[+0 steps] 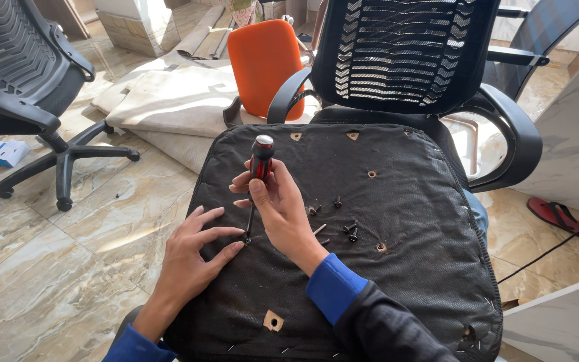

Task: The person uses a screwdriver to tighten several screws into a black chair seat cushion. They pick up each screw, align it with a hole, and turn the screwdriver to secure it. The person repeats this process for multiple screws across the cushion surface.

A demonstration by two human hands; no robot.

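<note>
My right hand [277, 208] grips a red-and-black screwdriver [259, 167] held almost upright, its tip down at a point near the left edge of an upturned black chair seat [403, 201]. The fingertips of my left hand [196, 251] rest flat on the seat's fabric underside and touch the spot where the screwdriver tip meets it. Several loose black screws [343, 224] lie on the fabric just right of my right hand. Small screw holes show in the fabric, one [273, 322] near the front edge.
A black mesh chair back with armrests [403, 53] stands behind the seat. An orange chair seat [263, 64] and beige cushions [175, 100] lie on the marble floor beyond. Another black office chair [28, 100] stands at left. A red sandal [561, 218] lies at right.
</note>
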